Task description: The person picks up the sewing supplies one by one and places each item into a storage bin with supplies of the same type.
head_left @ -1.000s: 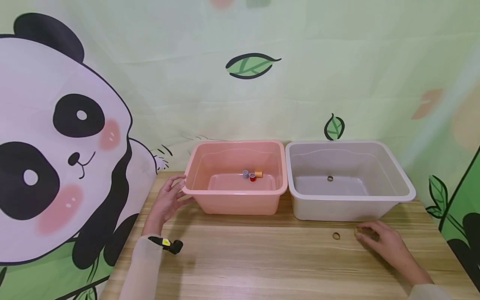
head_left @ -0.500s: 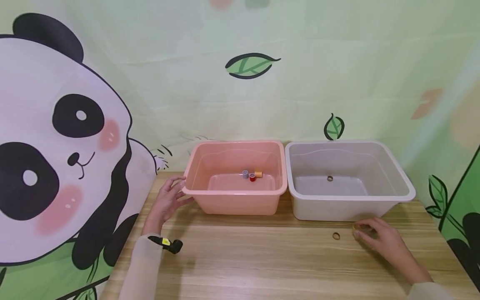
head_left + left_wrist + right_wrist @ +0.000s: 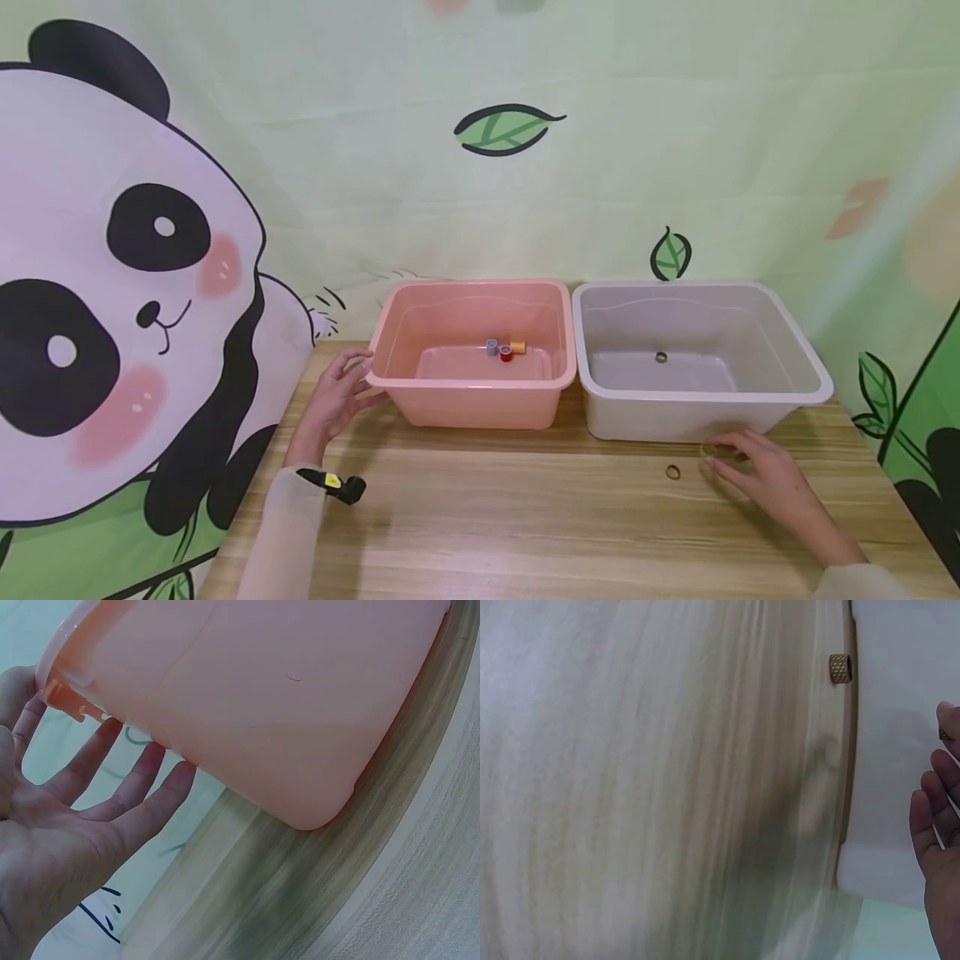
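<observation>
head: right grip (image 3: 772,483) pinches a small ring (image 3: 702,450) in front of the grey tub (image 3: 675,418), loose ring (image 3: 672,472) on the tabletop (image 3: 525,517) | left wrist: left grip (image 3: 79,817) spread, touching the pink tub (image 3: 247,712) | right wrist: loose ring near the grey tub, small ring mostly out of frame

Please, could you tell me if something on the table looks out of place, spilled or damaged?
Nothing looks spilled or damaged. Only a loose ring may seem odd: it is on the table, in front of the grey bin, while a similar ring sits inside.
</observation>
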The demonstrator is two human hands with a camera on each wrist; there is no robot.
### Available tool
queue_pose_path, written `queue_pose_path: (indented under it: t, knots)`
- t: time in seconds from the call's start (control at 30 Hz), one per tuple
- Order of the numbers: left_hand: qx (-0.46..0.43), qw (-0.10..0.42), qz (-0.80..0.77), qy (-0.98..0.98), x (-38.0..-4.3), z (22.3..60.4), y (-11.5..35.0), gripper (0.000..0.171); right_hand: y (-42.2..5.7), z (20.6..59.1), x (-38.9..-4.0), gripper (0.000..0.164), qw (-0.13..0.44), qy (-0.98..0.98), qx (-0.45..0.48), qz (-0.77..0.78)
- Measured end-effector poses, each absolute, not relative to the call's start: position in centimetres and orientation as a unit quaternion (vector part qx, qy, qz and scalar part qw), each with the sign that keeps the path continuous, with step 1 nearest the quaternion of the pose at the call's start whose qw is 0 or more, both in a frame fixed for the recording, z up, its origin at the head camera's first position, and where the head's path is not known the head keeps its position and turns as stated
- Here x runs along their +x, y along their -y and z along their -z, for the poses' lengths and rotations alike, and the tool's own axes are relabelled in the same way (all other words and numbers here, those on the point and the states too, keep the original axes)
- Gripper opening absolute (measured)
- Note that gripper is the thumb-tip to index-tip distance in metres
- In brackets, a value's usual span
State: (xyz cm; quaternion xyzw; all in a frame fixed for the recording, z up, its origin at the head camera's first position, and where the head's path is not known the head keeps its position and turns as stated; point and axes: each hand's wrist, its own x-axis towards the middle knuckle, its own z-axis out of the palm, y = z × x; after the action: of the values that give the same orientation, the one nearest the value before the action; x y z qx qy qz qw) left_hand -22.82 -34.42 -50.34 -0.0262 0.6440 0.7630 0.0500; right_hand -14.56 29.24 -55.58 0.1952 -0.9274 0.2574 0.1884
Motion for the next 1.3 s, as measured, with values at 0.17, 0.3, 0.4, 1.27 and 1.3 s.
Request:
queue_pose_path:
  t: [0.17, 0.3, 0.4, 1.27, 1.3]
  knots:
    - [-0.026, 0.053, -0.765, -0.642, -22.9, 50.4, 34.4, 0.023, -28.9, 55.0, -14.5, 0.034, 0.192, 0.923, 0.205, -0.261]
    - [-0.025, 0.055, -0.765, -0.641, -23.0, 50.5, 34.5, 0.021, -28.5, 54.5, -14.4, 0.034, 0.193, 0.922, 0.214, -0.26]
    - [-0.025, 0.055, -0.766, -0.64, -23.0, 50.5, 34.4, 0.022, -28.3, 54.2, -14.2, 0.034, 0.196, 0.919, 0.22, -0.261]
    - [-0.037, 0.049, -0.765, -0.641, -22.8, 50.3, 34.2, 0.021, -27.1, 52.1, -14.2, 0.037, 0.233, 0.909, 0.236, -0.251]
    - [-0.037, 0.049, -0.766, -0.64, -22.8, 50.3, 34.2, 0.021, -27.0, 52.0, -14.2, 0.037, 0.234, 0.909, 0.238, -0.251]
